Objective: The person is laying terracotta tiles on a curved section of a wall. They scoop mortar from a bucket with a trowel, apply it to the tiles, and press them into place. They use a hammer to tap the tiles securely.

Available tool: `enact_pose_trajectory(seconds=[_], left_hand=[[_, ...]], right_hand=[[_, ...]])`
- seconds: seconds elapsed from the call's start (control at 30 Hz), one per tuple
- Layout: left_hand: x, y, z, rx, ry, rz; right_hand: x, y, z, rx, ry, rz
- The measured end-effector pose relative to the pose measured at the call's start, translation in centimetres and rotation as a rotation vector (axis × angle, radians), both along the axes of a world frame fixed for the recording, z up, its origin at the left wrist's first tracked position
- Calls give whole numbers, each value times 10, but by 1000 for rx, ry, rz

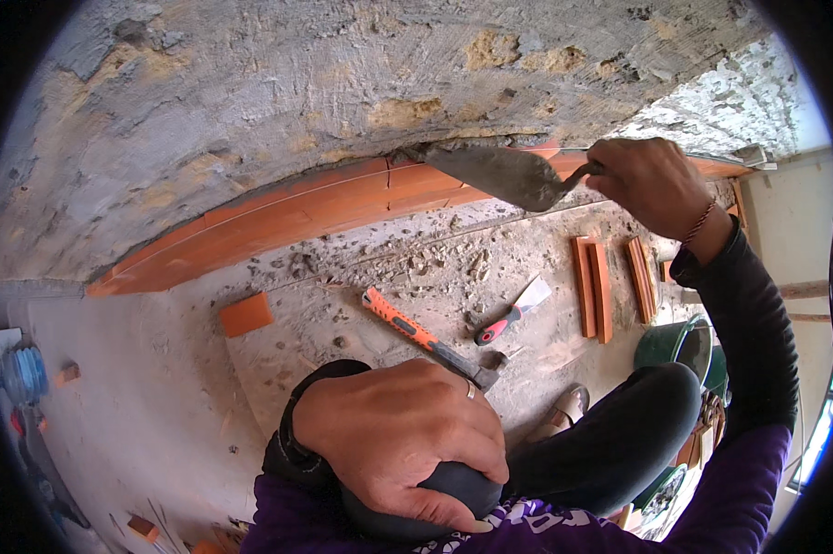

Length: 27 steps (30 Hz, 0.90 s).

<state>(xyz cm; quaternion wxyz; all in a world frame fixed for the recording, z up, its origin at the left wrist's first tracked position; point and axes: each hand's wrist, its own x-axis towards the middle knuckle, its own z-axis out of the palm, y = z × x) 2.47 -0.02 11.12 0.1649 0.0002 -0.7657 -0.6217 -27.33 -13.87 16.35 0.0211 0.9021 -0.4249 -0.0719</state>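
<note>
Head view. Right hand [652,185]: fingers clamped on the handle of the trowel [513,175], its blade at the upper edge of the orange tile row [296,222]. Left hand [412,434]: fingers curled over the knee [453,489]. The row appears largely set; mortaring along its edge seems unfinished. Loose tiles [585,286] lie on its near side.

the person wears a purple top [292,510] with a white print [564,517] on the front and black lower sleeves [747,323] that crease toward the wrists. a slim, pale metallic ring [471,391] circles a finger of the left hand [407,425], and a thin braided bracelet [700,224] in reddish and light strands sits at the wrist of the right hand [645,185]. dark, plain trousers [610,439] and a pale greyish shoe [572,404] complete the clothing.
</note>
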Motion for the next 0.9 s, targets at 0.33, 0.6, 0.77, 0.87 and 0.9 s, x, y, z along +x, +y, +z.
enact_pose_trajectory(seconds=[0.33,0.6,0.77,0.87,0.9], left_hand=[[-2,2,3,17,-22,-9],[-4,2,3,23,-30,-10],[-4,-1,3,19,-33,-19],[-6,-1,5,6,-37,-12],[-7,-2,5,7,-38,-16]], right_hand=[[8,-29,-8,42,9,71],[19,-29,-24,55,-128,58],[-18,-27,-26,89,-211,24],[-20,-23,-30,46,-238,98],[-16,-21,-31,16,-224,121]])
